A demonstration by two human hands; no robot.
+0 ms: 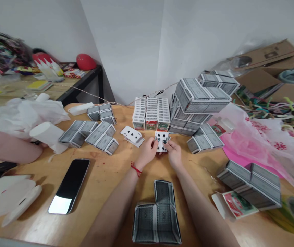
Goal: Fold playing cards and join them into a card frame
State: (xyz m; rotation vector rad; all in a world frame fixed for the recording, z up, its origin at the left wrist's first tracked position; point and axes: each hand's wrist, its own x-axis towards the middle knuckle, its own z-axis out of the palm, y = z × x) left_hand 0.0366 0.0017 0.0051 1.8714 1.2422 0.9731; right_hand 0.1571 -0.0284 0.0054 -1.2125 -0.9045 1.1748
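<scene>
Between both hands a playing card (161, 142), a four of spades, faces up over the table; whether other cards lie under it I cannot tell. My left hand (148, 150) pinches its left edge, and a red string bracelet circles that wrist. On the right edge, my right hand (173, 151) grips the same card with the thumb on top. Left of my hands lie loose playing cards (133, 134), spades facing up. Just beyond stand rows of boxed card decks (151, 113). An L-shaped block folded from grey-backed cards (159, 214) rests between my forearms.
More grey card blocks stand left (102, 137) and in a tall stack (198, 99) at the right. A black phone (70, 185) lies left, near a pink bottle (10, 145). An open card box (236, 204) and pink wrapping (252, 137) are at the right.
</scene>
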